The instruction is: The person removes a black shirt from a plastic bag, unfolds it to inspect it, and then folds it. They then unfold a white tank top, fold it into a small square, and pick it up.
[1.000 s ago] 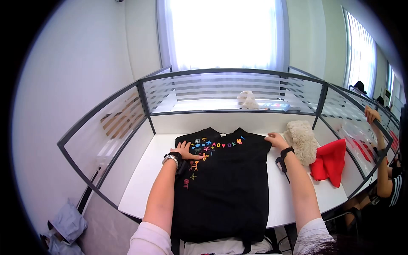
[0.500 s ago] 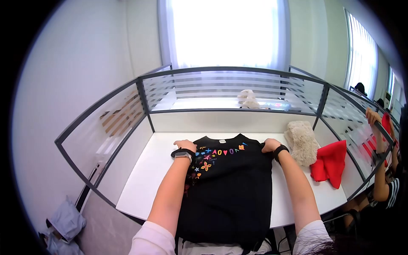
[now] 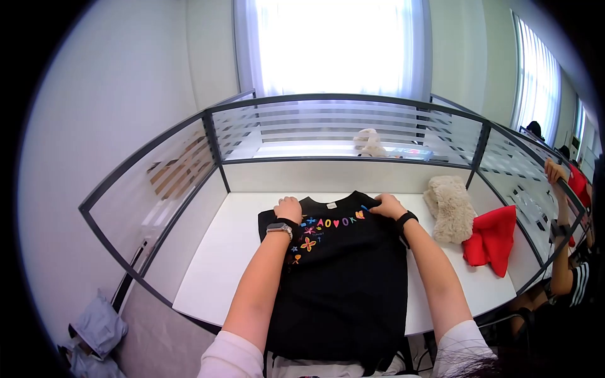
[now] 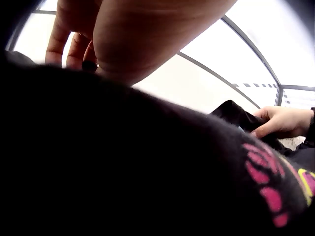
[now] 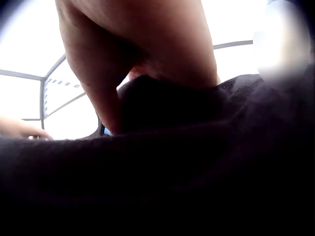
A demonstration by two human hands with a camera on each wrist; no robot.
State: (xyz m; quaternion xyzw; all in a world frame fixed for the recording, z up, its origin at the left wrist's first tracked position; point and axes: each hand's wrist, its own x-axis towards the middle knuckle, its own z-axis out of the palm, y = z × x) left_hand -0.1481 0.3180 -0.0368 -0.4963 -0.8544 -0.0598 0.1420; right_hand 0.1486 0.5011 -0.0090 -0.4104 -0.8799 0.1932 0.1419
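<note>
A black T-shirt (image 3: 340, 283) with colourful letters, flowers and figures across its chest lies on the white table (image 3: 214, 264), collar away from me, hem hanging over the front edge. My left hand (image 3: 288, 209) grips its left shoulder beside the collar. In the left wrist view, the fingers (image 4: 58, 46) reach down behind the black cloth, their tips hidden. On the other shoulder, my right hand (image 3: 388, 206) pinches the fabric close to the collar. The right wrist view shows dark cloth bunched between thumb and fingers (image 5: 106, 105).
A cream fluffy cloth (image 3: 450, 211) and a red cloth (image 3: 491, 239) lie at the table's right side. Grey-framed partitions (image 3: 346, 160) enclose the back and sides. Beyond the right partition, another person's arm (image 3: 561, 220) holds the frame.
My left hand has moved from lying flat on the prints up to the left shoulder. My right hand has shifted inward from the sleeve edge towards the collar. The shirt has slid slightly right.
</note>
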